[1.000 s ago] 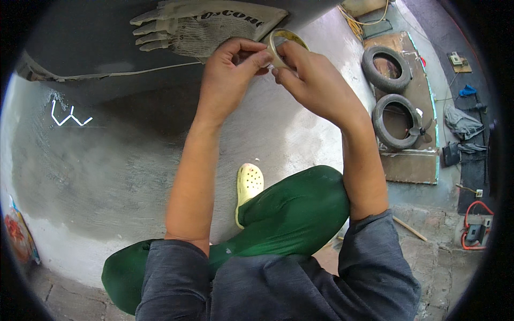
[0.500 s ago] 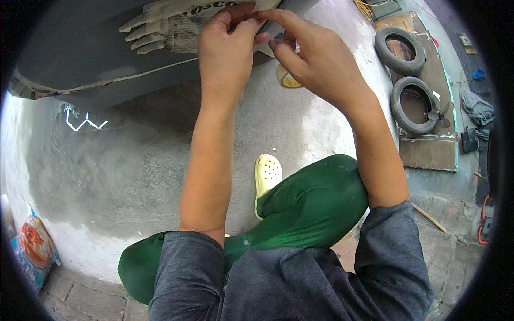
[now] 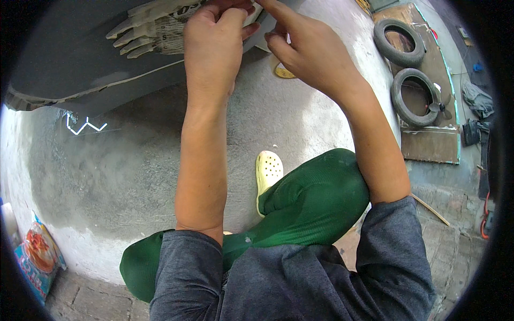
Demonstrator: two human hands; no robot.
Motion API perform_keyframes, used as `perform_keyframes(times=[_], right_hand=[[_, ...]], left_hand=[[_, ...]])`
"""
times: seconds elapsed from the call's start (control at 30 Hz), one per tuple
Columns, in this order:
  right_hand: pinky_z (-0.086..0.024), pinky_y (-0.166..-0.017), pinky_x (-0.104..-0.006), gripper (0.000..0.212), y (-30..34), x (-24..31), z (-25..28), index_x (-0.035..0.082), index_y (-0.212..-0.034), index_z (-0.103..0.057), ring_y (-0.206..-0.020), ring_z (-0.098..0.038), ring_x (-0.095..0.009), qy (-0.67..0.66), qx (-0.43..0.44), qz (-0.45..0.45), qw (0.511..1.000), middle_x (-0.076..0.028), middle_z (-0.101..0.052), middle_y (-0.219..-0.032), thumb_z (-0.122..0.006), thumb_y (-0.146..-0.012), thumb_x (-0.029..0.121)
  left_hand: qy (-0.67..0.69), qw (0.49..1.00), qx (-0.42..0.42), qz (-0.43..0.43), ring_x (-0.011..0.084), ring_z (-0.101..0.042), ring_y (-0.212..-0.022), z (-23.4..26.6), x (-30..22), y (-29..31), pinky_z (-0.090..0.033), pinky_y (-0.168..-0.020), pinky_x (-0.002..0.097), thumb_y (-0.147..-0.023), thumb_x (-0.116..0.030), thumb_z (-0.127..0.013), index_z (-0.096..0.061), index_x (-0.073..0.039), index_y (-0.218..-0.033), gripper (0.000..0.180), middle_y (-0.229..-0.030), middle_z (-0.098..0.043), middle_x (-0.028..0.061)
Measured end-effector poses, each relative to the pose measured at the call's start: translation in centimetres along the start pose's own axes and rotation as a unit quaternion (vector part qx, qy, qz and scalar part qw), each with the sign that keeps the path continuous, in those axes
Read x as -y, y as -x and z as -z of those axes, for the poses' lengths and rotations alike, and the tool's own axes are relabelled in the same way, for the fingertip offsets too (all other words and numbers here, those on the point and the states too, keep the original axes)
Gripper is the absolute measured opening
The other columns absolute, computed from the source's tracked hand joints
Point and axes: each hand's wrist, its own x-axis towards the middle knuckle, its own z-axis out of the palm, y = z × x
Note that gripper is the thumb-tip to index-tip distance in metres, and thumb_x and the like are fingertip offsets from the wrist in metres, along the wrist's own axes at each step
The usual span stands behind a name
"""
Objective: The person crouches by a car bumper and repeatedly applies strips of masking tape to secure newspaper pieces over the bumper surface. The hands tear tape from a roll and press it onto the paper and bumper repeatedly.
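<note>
Knee: green-trousered, bent, closest to camera, with a pale yellow perforated clog (image 3: 268, 172) just past it on the concrete floor (image 3: 300, 123).
Left hand (image 3: 214, 45): fingers curled shut, pressing the newspaper sheet (image 3: 160, 32) on the dark grey panel (image 3: 64, 64).
Right hand (image 3: 310, 48): pinching at the paper's edge beside the left; can't tell exactly what's in its grip.
Tape roll (image 3: 282, 72): yellowish, on the floor just under the right hand.
Tyres (image 3: 415, 96): two black ones, far right of the panel.

Just one view here, a fisheye cam on the person's head, aimed steeply down past the chest. Both forearms run up from the bottom edge, so the left hand (image 3: 214, 48) and right hand (image 3: 310, 53) sit close at the top, with the knees right below. The concrete floor (image 3: 134, 176) lies further off, and the tyres (image 3: 412, 69) curve along the right rim.
</note>
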Motion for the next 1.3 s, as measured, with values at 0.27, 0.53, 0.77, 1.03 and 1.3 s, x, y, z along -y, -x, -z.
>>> perform_keyframes(times=[0.27,0.53,0.77,1.03,1.3], right_hand=[[-0.056,-0.069,-0.0535,0.062,-0.7,0.3,-0.5,0.009,-0.15,-0.047,-0.073,-0.069,-0.045,0.033,0.049,-0.059,0.997,-0.022,-0.071,-0.082,-0.058,-0.089,0.017],[-0.056,-0.069,-0.0537,0.065,-1.3,0.6,-1.6,0.015,-0.153,-0.045,-0.072,-0.069,-0.045,-0.038,0.035,-0.057,0.997,-0.022,-0.07,-0.078,-0.057,-0.089,0.015],[-0.056,-0.074,-0.0509,0.066,-1.3,-0.3,-1.7,0.018,-0.154,-0.046,-0.079,-0.07,-0.043,-0.056,0.038,-0.082,0.994,-0.021,-0.07,-0.084,-0.057,-0.089,0.012],[-0.057,-0.076,-0.0489,0.071,-0.2,-1.6,-1.5,0.024,-0.156,-0.045,-0.079,-0.07,-0.042,0.024,-0.006,-0.046,0.999,-0.022,-0.069,-0.093,-0.056,-0.088,0.008],[-0.056,-0.076,-0.0492,0.065,-0.2,-1.4,-1.4,0.017,-0.152,-0.05,-0.082,-0.07,-0.042,0.025,-0.027,-0.032,0.999,-0.022,-0.071,-0.099,-0.058,-0.088,0.01]], left_hand=[[-0.126,0.988,-0.035,-0.079,0.018,-0.068,-0.096,-0.8,-0.6,1.5,-0.058,-0.084,0.0308,-0.098,-0.009,-0.056,-0.063,0.007,-0.122,0.029,-0.11,-0.07,0.0107],[-0.168,0.971,-0.069,-0.154,0.0221,-0.071,-0.083,1.9,3.2,0.6,-0.061,-0.066,0.0364,-0.096,-0.011,-0.062,-0.059,-0.002,-0.129,0.034,-0.099,-0.068,0.0112],[-0.306,0.931,-0.004,-0.201,0.0252,-0.069,-0.088,1.2,2.4,0.9,-0.054,-0.078,0.0357,-0.097,-0.01,-0.054,-0.064,-0.006,-0.135,0.04,-0.103,-0.071,0.016],[-0.525,0.801,-0.035,-0.285,0.0391,-0.07,-0.085,1.7,4.5,0.5,-0.056,-0.073,0.0482,-0.094,-0.011,-0.057,-0.046,-0.021,-0.156,0.064,-0.105,-0.069,0.0212],[-0.507,0.794,-0.095,-0.322,0.0418,-0.069,-0.081,1.8,8.7,0.5,-0.058,-0.068,0.0522,-0.093,-0.018,-0.061,-0.046,-0.029,-0.156,0.066,-0.101,-0.068,0.0228]])
